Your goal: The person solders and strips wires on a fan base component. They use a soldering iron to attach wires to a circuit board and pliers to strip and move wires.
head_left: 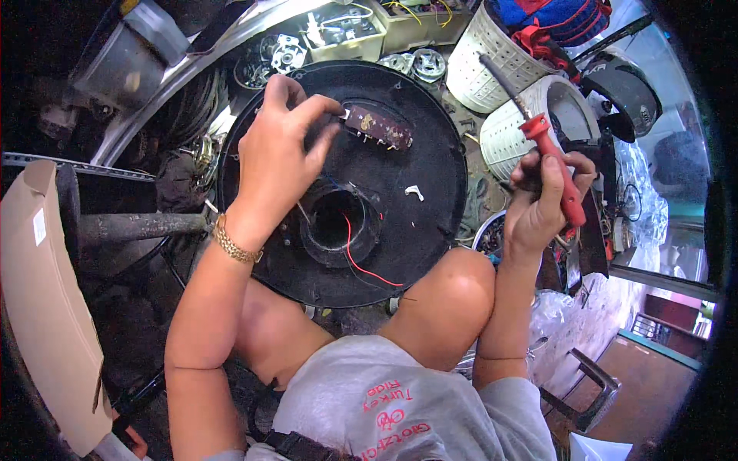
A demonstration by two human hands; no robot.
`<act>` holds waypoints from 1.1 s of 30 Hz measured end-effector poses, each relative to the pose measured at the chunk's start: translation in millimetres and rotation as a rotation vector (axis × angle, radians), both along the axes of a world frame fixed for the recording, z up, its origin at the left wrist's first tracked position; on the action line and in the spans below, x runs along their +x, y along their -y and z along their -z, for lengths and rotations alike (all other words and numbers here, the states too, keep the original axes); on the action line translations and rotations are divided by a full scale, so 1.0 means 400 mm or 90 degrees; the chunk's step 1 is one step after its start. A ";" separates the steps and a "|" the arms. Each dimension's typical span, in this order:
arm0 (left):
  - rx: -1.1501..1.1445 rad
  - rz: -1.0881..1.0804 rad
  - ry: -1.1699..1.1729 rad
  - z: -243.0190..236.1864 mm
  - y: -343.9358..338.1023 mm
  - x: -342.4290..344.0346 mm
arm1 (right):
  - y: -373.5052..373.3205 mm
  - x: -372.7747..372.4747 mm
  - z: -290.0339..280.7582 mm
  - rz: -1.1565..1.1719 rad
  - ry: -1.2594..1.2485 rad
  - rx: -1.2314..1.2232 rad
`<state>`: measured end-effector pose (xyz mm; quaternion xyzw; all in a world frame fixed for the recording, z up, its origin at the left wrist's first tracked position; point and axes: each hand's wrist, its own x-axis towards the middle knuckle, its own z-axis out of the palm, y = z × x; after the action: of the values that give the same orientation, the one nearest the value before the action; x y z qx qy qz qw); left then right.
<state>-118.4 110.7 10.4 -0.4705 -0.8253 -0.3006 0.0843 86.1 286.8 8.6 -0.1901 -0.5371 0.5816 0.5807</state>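
My left hand (288, 142) is closed, thumb and fingers pinching one end of a dark brown circuit board (377, 129) with small metal pins along its lower edge. The board is held above a large black round base (423, 238). In my right hand (538, 200), off to the right of the base, is a soldering iron (555, 161) with a red handle. Its dark tip points up and to the left, apart from the board. A loose red wire (363, 267) runs out of the round hollow in the base. A small white piece (414, 192) lies on the base.
White perforated tubs (480, 65) stand at the far right, one with blue and red cloth in it. Bins of parts (350, 38) and metal parts (286, 55) sit at the far side. A cardboard piece (50, 307) is at the left. My knees flank the base's near edge.
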 end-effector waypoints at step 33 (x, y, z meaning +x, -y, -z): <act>-0.201 0.073 -0.242 0.022 -0.031 0.106 | -0.032 0.020 0.039 0.008 0.043 -0.013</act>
<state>-76.2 123.3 1.5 -0.5721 -0.8032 -0.0787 0.1461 94.2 299.4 -6.9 -0.2190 -0.5496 0.5763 0.5638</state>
